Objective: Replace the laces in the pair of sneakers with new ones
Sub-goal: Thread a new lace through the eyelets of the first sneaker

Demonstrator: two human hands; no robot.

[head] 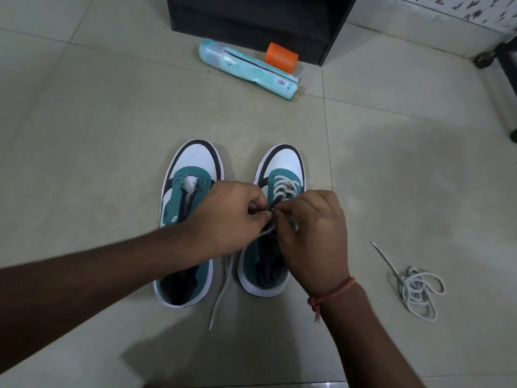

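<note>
Pinching lace [275, 217] between both grips, over right sneaker [275, 219]

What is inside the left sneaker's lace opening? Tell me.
The left sneaker has bare eyelets and white stuffing showing at its toe end. Farther back the left hand and forearm cover the tongue, so that part stays unseen.

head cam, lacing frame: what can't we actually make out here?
- Head view: top eyelets of the laced right teal-and-white sneaker, hidden under the left hand and right hand.
- How the white lace runs between the pinching fingers: covered and blurred.
- Label text on the lying turquoise spray can: too small.
- Black cabinet: cut by the top edge.
</note>
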